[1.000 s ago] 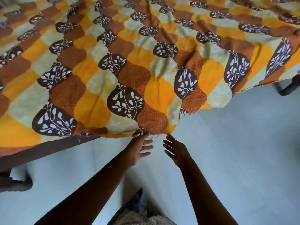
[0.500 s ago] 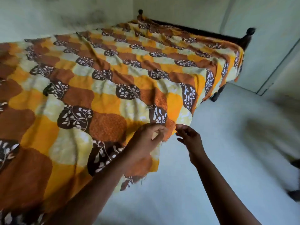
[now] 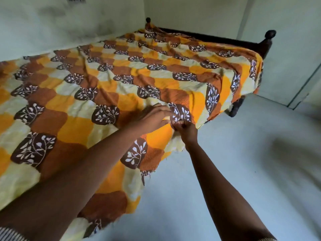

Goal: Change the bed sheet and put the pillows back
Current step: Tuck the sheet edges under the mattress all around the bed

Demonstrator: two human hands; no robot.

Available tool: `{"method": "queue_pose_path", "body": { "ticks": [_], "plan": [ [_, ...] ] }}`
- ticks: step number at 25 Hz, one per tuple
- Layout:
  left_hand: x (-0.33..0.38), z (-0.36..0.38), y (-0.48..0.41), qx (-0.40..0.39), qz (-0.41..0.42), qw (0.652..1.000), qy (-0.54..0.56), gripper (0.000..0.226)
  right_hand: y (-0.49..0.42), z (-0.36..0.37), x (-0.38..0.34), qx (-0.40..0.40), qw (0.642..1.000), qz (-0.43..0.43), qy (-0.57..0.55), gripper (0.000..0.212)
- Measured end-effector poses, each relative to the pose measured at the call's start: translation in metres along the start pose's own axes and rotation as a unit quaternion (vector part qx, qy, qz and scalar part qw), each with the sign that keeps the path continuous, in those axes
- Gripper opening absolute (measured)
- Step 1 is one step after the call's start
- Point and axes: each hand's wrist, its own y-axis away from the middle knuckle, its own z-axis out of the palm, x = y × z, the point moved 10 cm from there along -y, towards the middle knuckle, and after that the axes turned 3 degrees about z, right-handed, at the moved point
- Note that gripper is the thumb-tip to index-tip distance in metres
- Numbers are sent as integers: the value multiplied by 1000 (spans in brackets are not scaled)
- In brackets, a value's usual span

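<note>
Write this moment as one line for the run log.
sheet: spread over bed, wrinkled | left hand: on sheet, grip unclear | right hand: pinches sheet edge

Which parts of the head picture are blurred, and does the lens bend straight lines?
Head view: floor at right smeared by motion blur; sheet pattern, left hand and right hand fairly sharp; wide lens tilts the wall lines; light soft, no glare.

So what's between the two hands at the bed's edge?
Just the sheet: a short stretch of fabric lies between the left hand and the right hand, which pinches it. Head view.
</note>
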Motion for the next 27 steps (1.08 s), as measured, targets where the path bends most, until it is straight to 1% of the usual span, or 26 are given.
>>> {"method": "queue_pose_path", "body": {
  "ticks": [3,5,7,8,10,12,13,15,17,18,20,21,22,23,24,25,26,27],
  "plan": [
    [12,28,-28,-95,29,990,-96,40,-18,-20,-5,-49,997,-46,27,29],
    [16,25,-50,-94,21,987,-128,32,-26,-38,-12,-55,996,-67,22,26],
    [16,19,-73,-80,-11,990,-117,25,-28,-48,-15,-46,997,-66,16,21],
    [15,19,-83,-82,-30,990,-112,23,-30,-52,-12,-31,998,-57,16,21],
    [16,27,-90,-101,-59,987,-111,22,-28,-56,2,-3,1000,-15,-2,29],
    [15,33,-84,-102,-77,985,-113,23,-17,-53,21,-15,999,28,-37,29],
    [17,32,-76,-80,-81,988,-102,26,-5,-49,30,-37,997,50,-56,26],
    [27,20,-51,19,-74,996,-53,30,22,-37,50,-94,986,97,-100,19],
    [42,9,-6,111,-77,991,14,31,52,-23,67,-139,974,130,-124,17],
    [50,9,21,134,-93,986,45,30,66,-13,76,-159,966,150,-135,17],
    [60,28,79,126,-163,969,136,25,99,14,97,-201,944,208,-160,14],
    [63,44,112,109,-219,949,200,21,118,32,110,-228,928,239,-171,11],
    [64,61,145,97,-278,917,271,18,136,48,122,-258,910,266,-185,9],
    [64,79,181,93,-346,867,346,16,154,68,132,-293,887,291,-206,11],
    [63,95,221,106,-424,796,420,17,173,91,139,-332,861,312,-226,21],
    [66,110,264,132,-498,708,483,20,190,112,142,-362,839,329,-237,38],
    [72,123,303,167,-555,613,536,21,206,130,142,-381,822,345,-244,51],
    [80,131,335,209,-592,523,577,23,220,146,137,-391,808,359,-255,54]
  ]
}}
